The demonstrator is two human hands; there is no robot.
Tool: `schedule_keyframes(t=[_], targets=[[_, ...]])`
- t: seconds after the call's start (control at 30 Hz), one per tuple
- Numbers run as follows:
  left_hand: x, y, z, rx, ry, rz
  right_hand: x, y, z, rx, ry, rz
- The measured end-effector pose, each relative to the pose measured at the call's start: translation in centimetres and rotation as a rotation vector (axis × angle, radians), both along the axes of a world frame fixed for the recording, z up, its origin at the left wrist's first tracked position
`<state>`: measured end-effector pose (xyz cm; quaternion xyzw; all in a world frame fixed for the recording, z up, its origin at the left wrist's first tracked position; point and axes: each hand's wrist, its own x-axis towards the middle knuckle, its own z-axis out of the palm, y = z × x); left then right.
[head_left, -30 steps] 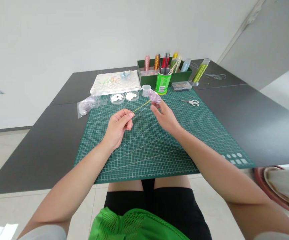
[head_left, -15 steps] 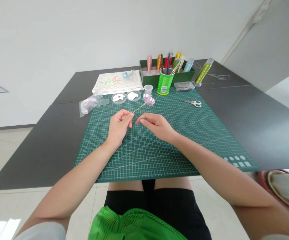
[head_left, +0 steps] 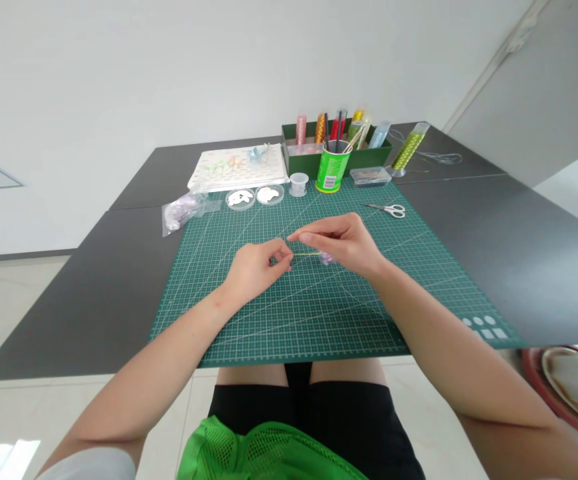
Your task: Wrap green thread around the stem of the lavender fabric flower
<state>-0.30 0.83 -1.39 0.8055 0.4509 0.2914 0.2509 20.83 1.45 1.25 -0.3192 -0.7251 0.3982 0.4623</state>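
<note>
So, the fingertips of my left hand (head_left: 256, 270) pinch the thin green stem (head_left: 306, 254), while those of my right hand (head_left: 356, 247) draw together just beside them; I cannot tell whether they grip anything. The purple flower (head_left: 326, 258) is at the stem's other end, partly behind my right hand, over the cutting mat (head_left: 269, 327). Flower and stem already look joined, I'd say, but a fine thread (head_left: 351, 293) seems to trail loose towards my right forearm, and how much is left I can't judge. Farther out, the scissors (head_left: 395, 211) lie untouched, white pieces (head_left: 240, 197) sit in their dish, and the green can (head_left: 332, 171) stands before the box (head_left: 299, 164) of spools
</note>
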Motion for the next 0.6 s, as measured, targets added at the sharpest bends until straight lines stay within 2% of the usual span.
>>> schedule_keyframes(t=[0.13,0.3,0.6], targets=[[0.5,-0.6,-0.1,-0.026,0.009,-0.099,1.1,0.7,0.6,-0.003,0.017,-0.066],[0.7,-1.0,0.8,-0.079,-0.059,-0.17,1.6,1.1,0.7,-0.021,-0.024,-0.118],[0.6,-1.9,2.0,-0.166,-0.144,-0.242,1.9,2.2,-0.2,-0.107,-0.049,-0.102]])
